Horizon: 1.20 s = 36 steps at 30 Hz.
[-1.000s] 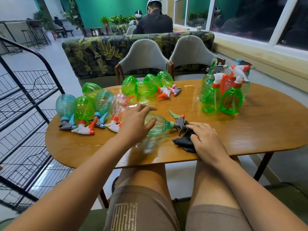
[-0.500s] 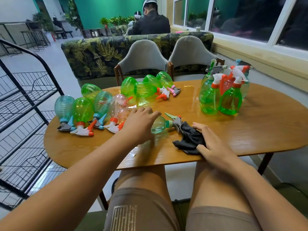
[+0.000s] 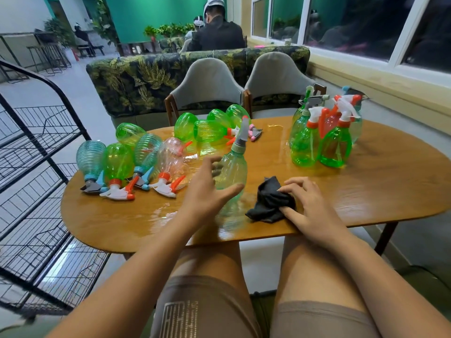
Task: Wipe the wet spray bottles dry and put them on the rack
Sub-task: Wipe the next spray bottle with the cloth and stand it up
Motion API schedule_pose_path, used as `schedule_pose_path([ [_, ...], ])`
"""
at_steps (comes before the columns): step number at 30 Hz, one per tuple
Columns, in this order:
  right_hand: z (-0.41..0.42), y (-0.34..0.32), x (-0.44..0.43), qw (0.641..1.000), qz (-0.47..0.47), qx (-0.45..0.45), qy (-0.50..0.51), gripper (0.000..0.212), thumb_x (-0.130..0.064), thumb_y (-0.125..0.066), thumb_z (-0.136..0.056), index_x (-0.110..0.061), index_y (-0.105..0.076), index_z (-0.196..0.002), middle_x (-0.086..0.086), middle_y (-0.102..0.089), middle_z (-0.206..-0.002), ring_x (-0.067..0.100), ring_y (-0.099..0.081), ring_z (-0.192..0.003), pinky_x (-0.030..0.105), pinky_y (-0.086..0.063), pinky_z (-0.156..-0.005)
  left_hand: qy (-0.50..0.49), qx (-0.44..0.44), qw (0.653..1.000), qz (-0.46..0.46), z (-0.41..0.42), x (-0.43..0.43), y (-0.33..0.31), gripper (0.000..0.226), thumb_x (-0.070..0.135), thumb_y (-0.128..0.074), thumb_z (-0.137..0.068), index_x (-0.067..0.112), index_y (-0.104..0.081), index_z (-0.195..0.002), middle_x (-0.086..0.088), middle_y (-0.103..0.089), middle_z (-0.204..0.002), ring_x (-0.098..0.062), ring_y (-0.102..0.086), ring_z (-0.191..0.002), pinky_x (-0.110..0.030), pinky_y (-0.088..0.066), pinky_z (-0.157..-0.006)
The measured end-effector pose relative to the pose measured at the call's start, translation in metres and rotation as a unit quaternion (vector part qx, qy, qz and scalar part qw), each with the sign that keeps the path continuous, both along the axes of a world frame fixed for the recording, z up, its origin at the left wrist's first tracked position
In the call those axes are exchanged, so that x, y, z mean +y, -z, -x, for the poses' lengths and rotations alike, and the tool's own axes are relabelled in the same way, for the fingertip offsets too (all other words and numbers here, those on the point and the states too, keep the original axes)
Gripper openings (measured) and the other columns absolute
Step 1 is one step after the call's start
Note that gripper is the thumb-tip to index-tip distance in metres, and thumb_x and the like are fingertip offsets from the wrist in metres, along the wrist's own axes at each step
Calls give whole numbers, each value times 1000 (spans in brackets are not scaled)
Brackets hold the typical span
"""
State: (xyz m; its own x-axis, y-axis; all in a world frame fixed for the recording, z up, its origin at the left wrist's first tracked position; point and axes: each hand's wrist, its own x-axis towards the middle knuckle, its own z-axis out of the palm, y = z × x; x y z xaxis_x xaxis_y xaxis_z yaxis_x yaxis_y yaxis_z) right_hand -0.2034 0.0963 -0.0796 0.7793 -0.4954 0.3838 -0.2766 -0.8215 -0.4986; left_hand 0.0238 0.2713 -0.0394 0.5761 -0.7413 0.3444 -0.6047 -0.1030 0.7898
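We see a pale green bottle (image 3: 231, 172) of thin, clear plastic, pear-shaped with a smooth belly, a grey collar and a blurred trigger head at its top. It stands nearly upright, tilted a little, over the middle of the tabletop (image 3: 366, 191), a glossy oval of brown wood grain. Our left hand (image 3: 205, 198) grips its belly, spread wide, with the thumb on the near side and the fingers curved round the far side.

Our right hand (image 3: 307, 211) lies by the near edge on a crumpled black cloth (image 3: 268, 201), soft and matte. Its fingers are bent and dig into the folds, with the thumb against the cloth's near side.

Ribbed lying bottles (image 3: 117, 164), green, blue and pink, crowd the left end. Upright bottles (image 3: 317, 142) cluster towards the far right edge. A black wire rack (image 3: 36, 167) stands left of the table.
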Motion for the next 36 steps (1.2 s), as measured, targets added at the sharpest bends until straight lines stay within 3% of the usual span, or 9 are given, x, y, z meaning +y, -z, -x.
schedule_pose_path([
  [3,-4,-3,3,999,-29,19,-8,31,-23,-75,-94,-32,-60,-120,-8,-46,-145,9,-46,-131,26,-36,-104,20,53,998,10,3,1,12,78,38,-91,-83,30,-42,-143,6,-58,-137,-8,-58,-129,-33,-51,-110],
  [6,-10,-6,6,999,-45,20,-12,26,-24,-71,-97,-34,-55,-115,-10,-65,-116,13,-61,-108,20,-39,-79,21,64,998,7,2,2,22,78,39,-92,-82,32,-41,-140,9,-58,-134,-10,-60,-129,-35,-53,-109],
  [8,-14,-12,11,998,-53,-18,4,23,-26,-72,-98,-33,-57,-114,-11,-67,-105,12,-63,-98,17,-42,-74,17,67,998,13,0,2,26,77,40,-93,-81,33,-41,-137,11,-59,-131,-5,-64,-124,-30,-56,-103],
  [12,-31,-31,28,988,-61,-140,20,31,-29,-80,-93,-30,-62,-119,-13,-70,-110,3,-66,-101,21,-53,-84,7,62,998,24,4,5,30,75,35,-93,-82,32,-41,-135,19,-58,-126,6,-63,-117,-15,-55,-91],
  [15,-48,-44,46,978,-66,-196,8,41,-30,-85,-89,-25,-59,-121,-12,-70,-111,0,-67,-101,12,-53,-81,9,33,999,17,5,5,32,75,41,-91,-82,35,-39,-136,11,-60,-134,-4,-62,-125,-15,-55,-95],
  [21,-80,-62,71,963,-15,-270,-12,27,-19,-82,-92,-19,-69,-116,-5,-71,-109,7,-65,-102,23,-56,-85,13,15,1000,19,3,5,34,83,59,-87,-77,40,-38,-141,2,-66,-137,-11,-65,-127,-43,-61,-101],
  [29,-80,-47,71,967,12,-255,-10,30,-6,-74,-95,-15,-72,-123,-2,-72,-118,10,-66,-110,31,-58,-94,10,-3,1000,23,3,9,34,89,45,-90,-83,53,-34,-152,4,-69,-134,-12,-66,-126,-42,-61,-100],
  [33,-71,-33,70,973,7,-230,-5,32,-1,-73,-95,-15,-71,-124,-2,-70,-121,13,-66,-114,34,-57,-98,23,4,999,26,3,9,35,87,38,-90,-84,49,-36,-153,29,-60,-124,0,-56,-130,-23,-56,-100],
  [36,-68,-19,71,975,-17,-222,19,33,0,-72,-94,-16,-72,-123,-3,-70,-118,10,-66,-110,29,-57,-96,33,20,998,41,-1,6,37,86,40,-90,-82,50,-38,-151,21,-62,-137,-5,-59,-133,-36,-58,-105],
])
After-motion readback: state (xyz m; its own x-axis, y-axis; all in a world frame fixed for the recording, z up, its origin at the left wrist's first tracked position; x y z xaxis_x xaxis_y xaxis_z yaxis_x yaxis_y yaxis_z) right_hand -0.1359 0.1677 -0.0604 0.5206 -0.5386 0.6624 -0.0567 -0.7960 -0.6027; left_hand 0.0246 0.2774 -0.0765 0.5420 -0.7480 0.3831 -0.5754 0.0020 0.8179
